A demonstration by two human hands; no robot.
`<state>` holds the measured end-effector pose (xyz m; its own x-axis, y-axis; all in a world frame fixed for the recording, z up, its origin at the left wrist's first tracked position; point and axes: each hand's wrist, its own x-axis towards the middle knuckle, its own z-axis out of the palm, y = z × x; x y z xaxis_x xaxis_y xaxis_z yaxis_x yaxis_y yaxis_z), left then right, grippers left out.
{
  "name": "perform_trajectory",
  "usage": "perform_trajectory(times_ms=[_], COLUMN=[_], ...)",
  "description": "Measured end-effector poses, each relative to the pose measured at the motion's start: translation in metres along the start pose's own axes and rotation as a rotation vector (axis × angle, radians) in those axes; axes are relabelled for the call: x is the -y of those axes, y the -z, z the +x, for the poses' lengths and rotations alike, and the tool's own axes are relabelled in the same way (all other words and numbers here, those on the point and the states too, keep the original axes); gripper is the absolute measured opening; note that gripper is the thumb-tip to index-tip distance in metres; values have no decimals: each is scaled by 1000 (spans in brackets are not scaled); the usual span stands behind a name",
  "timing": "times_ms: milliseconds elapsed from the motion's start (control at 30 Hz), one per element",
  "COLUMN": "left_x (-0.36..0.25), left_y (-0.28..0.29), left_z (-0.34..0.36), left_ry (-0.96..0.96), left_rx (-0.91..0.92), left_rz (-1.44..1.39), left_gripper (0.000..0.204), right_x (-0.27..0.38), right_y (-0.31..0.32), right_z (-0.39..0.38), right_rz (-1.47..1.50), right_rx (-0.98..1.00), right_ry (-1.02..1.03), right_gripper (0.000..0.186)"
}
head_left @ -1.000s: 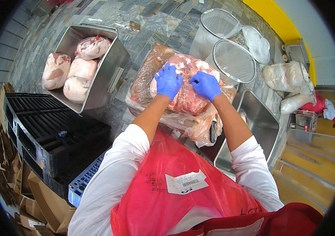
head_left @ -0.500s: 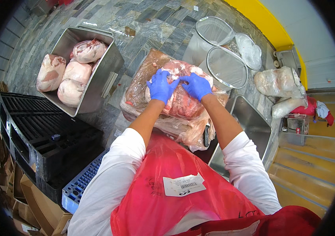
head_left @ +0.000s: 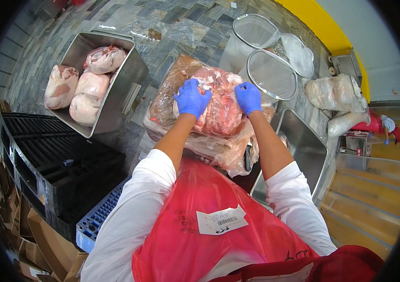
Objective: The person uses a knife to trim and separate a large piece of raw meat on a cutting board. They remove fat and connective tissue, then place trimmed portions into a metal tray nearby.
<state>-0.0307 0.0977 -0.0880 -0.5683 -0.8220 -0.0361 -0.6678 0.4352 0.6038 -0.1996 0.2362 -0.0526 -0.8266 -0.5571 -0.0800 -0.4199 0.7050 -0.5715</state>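
Raw meat [head_left: 218, 113] is lying atop a plastic-wrapped block [head_left: 166, 104], likely proving heavy, soft and slippery, and probably calling for a two-handed hold at its opposite sides with fingers hooked well under. It is showing pink to deep red, with white fat edging its upper part and a moist, ragged surface. The left hand [head_left: 193, 97] and right hand [head_left: 248, 98], blue-gloved, are standing apart and touching opposite sides, fingers bending; whether they are clamping on it cannot be told. Beyond, pale cuts [head_left: 92, 84] are filling a steel tub [head_left: 127, 89].
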Motion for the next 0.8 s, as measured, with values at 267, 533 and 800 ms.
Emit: perform_trajectory(times_ms=[267, 533, 800], left_x=[-1, 5, 6], left_y=[2, -3, -2], left_z=[-1, -1, -1], left_ry=[-22, -35, -45], left_rx=[-10, -58, -61], left_rz=[-65, -52, -79], left_gripper=[54, 53, 52], right_x=[-23, 25, 43], right_y=[5, 21, -16], right_z=[-16, 4, -7], right_rz=[306, -126, -408], right_rx=[-5, -105, 179], right_ry=[231, 513, 537], right_gripper=[25, 23, 18])
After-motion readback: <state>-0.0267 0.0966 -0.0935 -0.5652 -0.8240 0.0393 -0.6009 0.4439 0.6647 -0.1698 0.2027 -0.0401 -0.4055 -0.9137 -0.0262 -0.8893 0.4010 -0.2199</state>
